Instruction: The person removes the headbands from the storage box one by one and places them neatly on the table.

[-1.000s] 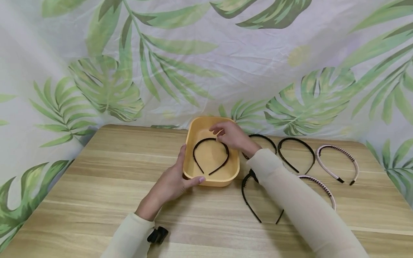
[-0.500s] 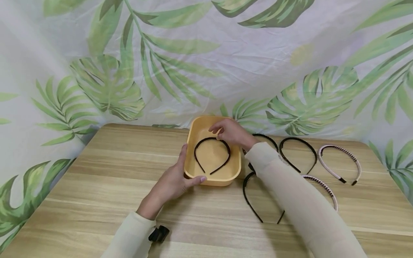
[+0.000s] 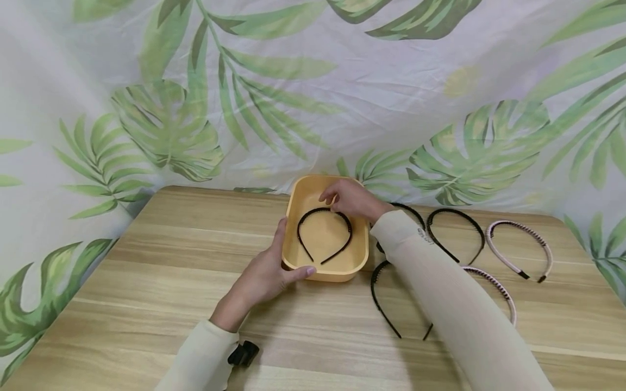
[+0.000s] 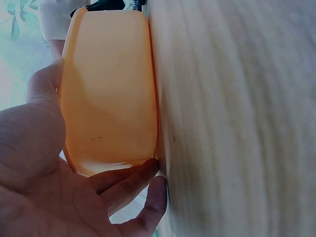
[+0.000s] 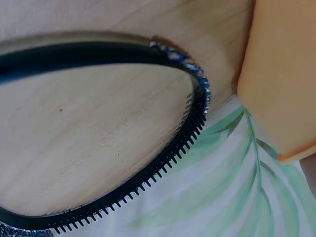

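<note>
A yellow rectangular container (image 3: pixel 362 255) stands near the back of the table. My left hand (image 3: pixel 264 274) holds its near left corner, with the thumb over the front rim; in the left wrist view the fingers (image 4: pixel 131 185) lie against its wall and base. Inside it is a thin black headband (image 3: pixel 299 231), its two ends toward me. My right hand (image 3: pixel 352 198) reaches over the container's right side with bent fingers beside the top of that headband's arch. Whether they pinch it is hidden. Close up in the right wrist view is another black headband (image 5: pixel 163 165) with teeth.
Right of the container lie several headbands: a black one (image 3: pixel 455 212) at the back, a pink one (image 3: pixel 520 224) farther right, a black one (image 3: pixel 376 296) in front and another pink one (image 3: pixel 508 298), partly under the right sleeve (image 3: pixel 440 293). A leaf-print cloth (image 3: pixel 293 108) hangs behind.
The whole scene has shifted slightly right in the head view. Both hands keep their places at the container, and the headband inside stays where it was.
</note>
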Demonstrator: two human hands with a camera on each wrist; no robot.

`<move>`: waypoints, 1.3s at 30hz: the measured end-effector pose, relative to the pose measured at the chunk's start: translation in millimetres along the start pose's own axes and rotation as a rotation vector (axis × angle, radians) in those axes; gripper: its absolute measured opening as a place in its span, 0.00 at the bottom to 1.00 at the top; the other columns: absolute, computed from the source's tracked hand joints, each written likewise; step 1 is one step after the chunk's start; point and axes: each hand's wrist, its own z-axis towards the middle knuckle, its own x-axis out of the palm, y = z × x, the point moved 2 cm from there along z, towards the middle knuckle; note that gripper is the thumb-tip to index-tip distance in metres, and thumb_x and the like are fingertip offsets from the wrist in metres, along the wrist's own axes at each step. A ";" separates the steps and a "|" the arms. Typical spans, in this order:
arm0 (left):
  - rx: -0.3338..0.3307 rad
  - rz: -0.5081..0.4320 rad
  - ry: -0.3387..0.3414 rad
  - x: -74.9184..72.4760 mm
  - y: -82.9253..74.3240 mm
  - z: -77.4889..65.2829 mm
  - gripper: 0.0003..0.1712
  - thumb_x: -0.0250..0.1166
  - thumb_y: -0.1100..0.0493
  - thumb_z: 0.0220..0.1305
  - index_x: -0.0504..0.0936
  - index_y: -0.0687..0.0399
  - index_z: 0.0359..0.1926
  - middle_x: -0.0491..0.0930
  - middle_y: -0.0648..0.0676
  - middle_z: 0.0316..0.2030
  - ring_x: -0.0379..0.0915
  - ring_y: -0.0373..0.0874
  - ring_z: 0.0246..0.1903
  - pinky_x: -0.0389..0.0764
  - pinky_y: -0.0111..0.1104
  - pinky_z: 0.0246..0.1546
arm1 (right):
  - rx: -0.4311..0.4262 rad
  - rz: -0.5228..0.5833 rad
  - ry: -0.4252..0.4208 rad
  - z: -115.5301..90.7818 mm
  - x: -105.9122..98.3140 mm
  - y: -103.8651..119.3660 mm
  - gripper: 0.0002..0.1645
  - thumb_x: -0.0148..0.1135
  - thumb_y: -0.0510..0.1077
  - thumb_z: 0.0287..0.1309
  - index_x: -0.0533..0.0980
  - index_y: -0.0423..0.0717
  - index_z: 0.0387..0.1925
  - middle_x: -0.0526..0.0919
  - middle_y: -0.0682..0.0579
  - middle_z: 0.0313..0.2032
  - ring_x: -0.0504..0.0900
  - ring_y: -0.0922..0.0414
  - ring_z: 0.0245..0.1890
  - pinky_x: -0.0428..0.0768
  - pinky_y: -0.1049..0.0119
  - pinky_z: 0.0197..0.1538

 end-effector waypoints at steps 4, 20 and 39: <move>0.001 -0.002 0.003 -0.2 -1.1 0.9 0.71 0.73 0.36 0.64 0.29 0.46 0.85 0.64 0.71 0.76 0.76 0.62 0.65 0.75 0.56 0.64 | -0.022 -0.047 0.007 1.4 2.3 -2.5 0.20 0.60 0.29 0.67 0.85 0.41 0.57 0.89 0.43 0.50 0.87 0.48 0.50 0.85 0.56 0.52; -0.008 -0.003 0.013 -1.0 -2.7 -0.2 0.71 0.72 0.36 0.64 0.29 0.47 0.85 0.63 0.71 0.76 0.75 0.63 0.66 0.74 0.56 0.66 | -0.038 -0.123 0.041 5.8 6.0 -5.9 0.23 0.64 0.30 0.65 0.85 0.45 0.60 0.89 0.44 0.49 0.87 0.48 0.50 0.85 0.55 0.54; -0.005 -0.008 0.010 -0.7 -2.4 0.2 0.71 0.72 0.36 0.65 0.28 0.47 0.85 0.62 0.71 0.76 0.75 0.62 0.66 0.73 0.55 0.66 | -0.075 -0.212 0.051 7.2 6.7 -6.8 0.23 0.62 0.29 0.62 0.86 0.45 0.56 0.89 0.46 0.40 0.82 0.53 0.39 0.81 0.59 0.47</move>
